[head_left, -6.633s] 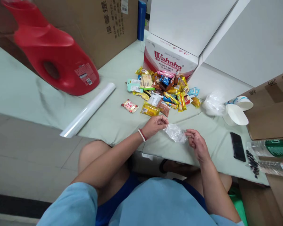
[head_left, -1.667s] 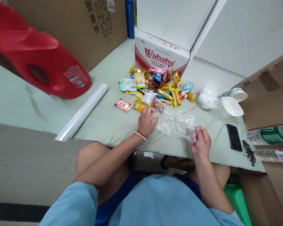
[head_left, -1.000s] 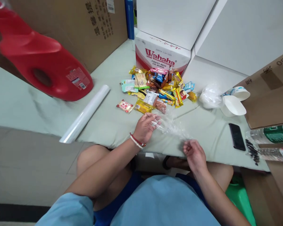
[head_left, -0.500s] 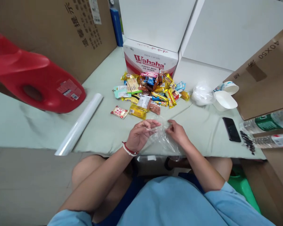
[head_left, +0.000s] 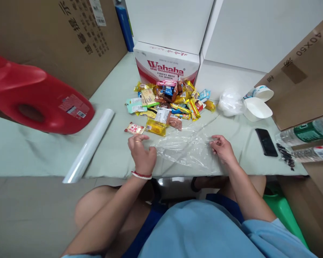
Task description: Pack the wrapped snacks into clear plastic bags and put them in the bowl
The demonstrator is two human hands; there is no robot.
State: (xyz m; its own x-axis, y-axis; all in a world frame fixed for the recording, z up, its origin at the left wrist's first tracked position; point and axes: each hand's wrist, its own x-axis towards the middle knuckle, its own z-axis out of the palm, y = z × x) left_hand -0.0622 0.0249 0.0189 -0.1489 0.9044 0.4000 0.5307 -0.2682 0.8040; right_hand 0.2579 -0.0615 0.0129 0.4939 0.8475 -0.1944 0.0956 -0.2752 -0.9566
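Observation:
A thin, clear plastic bag lies spread and wrinkled on the table between my hands. My right hand pinches its right edge between thumb and fingers. At its left edge is my left hand, fingers bent, with thumb and forefinger apart. Just beyond that hand lies a small red-and-white snack packet. Beside it a yellow packet sits at the front of a heap of wrapped snacks.
Behind the heap stands a Wahaha carton. A red jug and a white roll occupy the left. To the right are a crumpled white plastic bundle, white bowls, a phone and clear bottles.
My hands have moved apart, left hand leftward and right hand rightward. The bunched plastic bag now lies spread out between them. My left hand's thumb and forefinger have parted.

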